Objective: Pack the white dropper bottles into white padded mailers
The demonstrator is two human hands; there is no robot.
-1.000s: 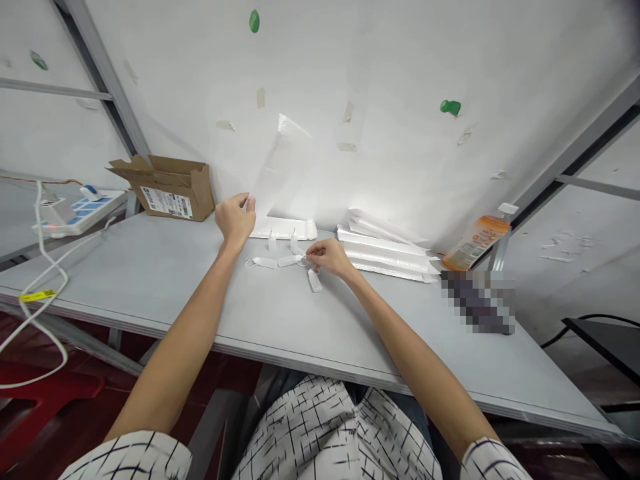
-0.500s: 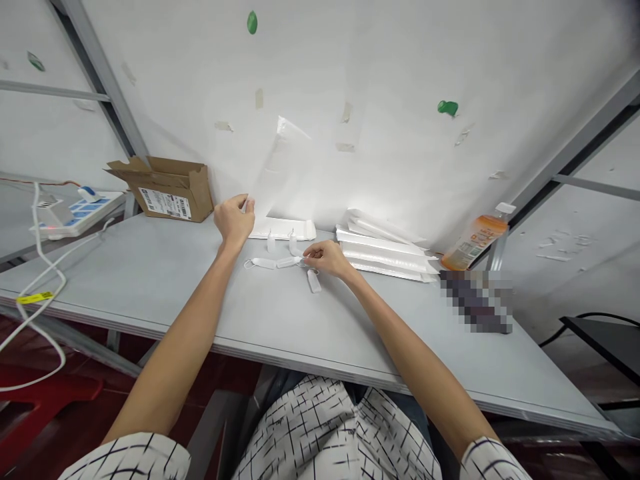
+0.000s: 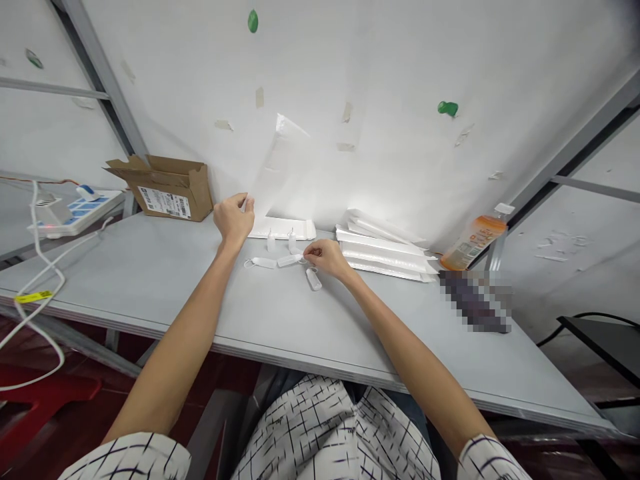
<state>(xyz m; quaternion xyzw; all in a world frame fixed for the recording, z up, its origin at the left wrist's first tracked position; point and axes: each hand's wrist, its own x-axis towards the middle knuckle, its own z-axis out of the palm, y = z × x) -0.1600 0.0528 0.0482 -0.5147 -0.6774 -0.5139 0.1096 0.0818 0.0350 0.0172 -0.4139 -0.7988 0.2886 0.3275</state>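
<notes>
My left hand (image 3: 234, 219) pinches the lower left edge of a clear plastic bag (image 3: 280, 157), which stands up against the white wall. My right hand (image 3: 327, 258) is closed at the end of a small white tag (image 3: 290, 261), its fingertips on the thin loop. Left of that tag lies another white tag (image 3: 263, 263) with its loop to the left. A third tag (image 3: 313, 279) lies below my right fingers. Two more tags (image 3: 271, 241) (image 3: 293, 241) lie behind, in front of a flat white packet (image 3: 285, 229).
An open cardboard box (image 3: 167, 190) stands at the back left, beyond it a power strip (image 3: 80, 213) with white cables. White padded envelopes (image 3: 385, 250) are stacked right of my right hand. An orange drink bottle (image 3: 475, 240) and a blurred dark object (image 3: 475, 303) are farther right.
The tag by my right fingertips has shifted slightly and lies a little apart from the one on its left. My left hand still holds the bag in nearly the same place.
</notes>
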